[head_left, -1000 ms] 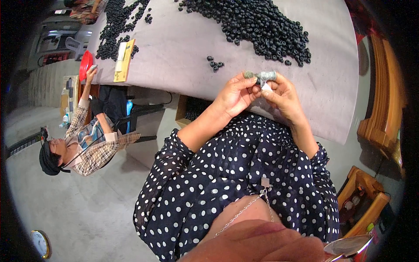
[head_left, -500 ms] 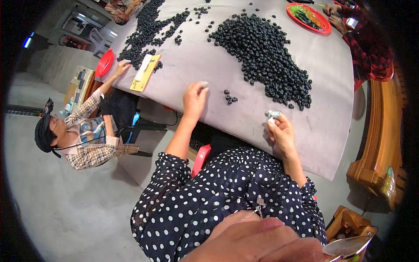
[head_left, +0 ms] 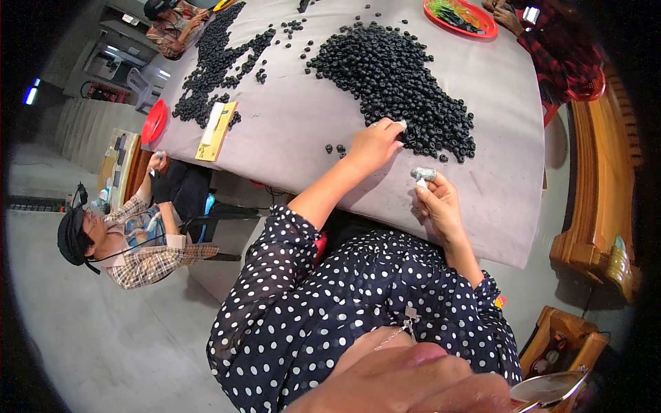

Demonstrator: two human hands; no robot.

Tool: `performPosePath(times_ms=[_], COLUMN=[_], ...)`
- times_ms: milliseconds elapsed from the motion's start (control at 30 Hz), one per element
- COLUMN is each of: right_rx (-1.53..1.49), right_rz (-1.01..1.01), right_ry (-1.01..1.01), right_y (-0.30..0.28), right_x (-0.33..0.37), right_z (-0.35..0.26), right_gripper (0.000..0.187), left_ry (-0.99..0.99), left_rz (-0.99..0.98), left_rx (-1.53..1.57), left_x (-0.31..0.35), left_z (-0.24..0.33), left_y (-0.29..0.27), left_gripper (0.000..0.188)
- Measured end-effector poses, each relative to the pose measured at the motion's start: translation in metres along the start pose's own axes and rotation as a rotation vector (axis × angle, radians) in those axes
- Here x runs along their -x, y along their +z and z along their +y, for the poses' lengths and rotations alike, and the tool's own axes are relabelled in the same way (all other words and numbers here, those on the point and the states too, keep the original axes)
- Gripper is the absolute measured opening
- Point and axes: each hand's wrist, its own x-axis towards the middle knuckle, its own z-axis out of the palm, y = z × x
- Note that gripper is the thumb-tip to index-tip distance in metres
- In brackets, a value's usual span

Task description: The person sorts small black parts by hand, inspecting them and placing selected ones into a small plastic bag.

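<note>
A broad pile of small black round bead-like pieces (head_left: 406,79) lies on the table before me. My left hand (head_left: 373,146) is at the pile's near edge, thumb and fingers apart, a white wrap on one fingertip. Whether its fingertips touch a piece is unclear. Just right of it, over the table near the front edge, is my right hand (head_left: 438,203). Its thumb and forefinger are bent together on a small white bit I cannot identify. A silvery-grey wrap (head_left: 423,173) covers the forefinger. Beneath my left wrist sit a few loose pieces (head_left: 334,149).
A pale cloth (head_left: 303,117) covers the table. More black pieces (head_left: 213,65) spread at left, beside a yellow box (head_left: 219,132) and a red dish (head_left: 155,120). A red plate (head_left: 485,24) stands far right. People sit around; carved wooden furniture (head_left: 595,206) stands right.
My left hand has moved right and forward to the pile's edge. My right hand stays nearly in place. The left neighbour's hand has drawn back from the table, and the view has shifted slightly.
</note>
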Motion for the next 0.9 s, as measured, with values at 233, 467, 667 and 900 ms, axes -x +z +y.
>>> performPosePath(times_ms=[233, 467, 667, 900], right_rx=[-0.056, -0.041, -0.018, -0.027], right_rz=[0.092, 0.124, 0.093, 0.102], right_ry=[-0.019, -0.006, -0.009, -0.022], right_y=[-0.009, -0.010, -0.011, -0.013], right_x=[-0.002, -0.003, -0.006, -0.005], right_z=[-0.001, 0.001, 0.004, 0.004], right_gripper=[0.028, 0.027, 0.026, 0.025], left_ry=[0.010, -0.242, -0.038, 0.022], left_rz=[-0.031, -0.006, 0.023, -0.068], left_rx=[0.030, 0.229, 0.103, -0.108], left_x=[-0.006, 0.013, -0.007, -0.014], left_z=[-0.014, -0.014, -0.010, -0.011], left_y=[0.015, 0.005, 0.014, 0.018], left_gripper=[0.032, 0.025, 0.017, 0.017])
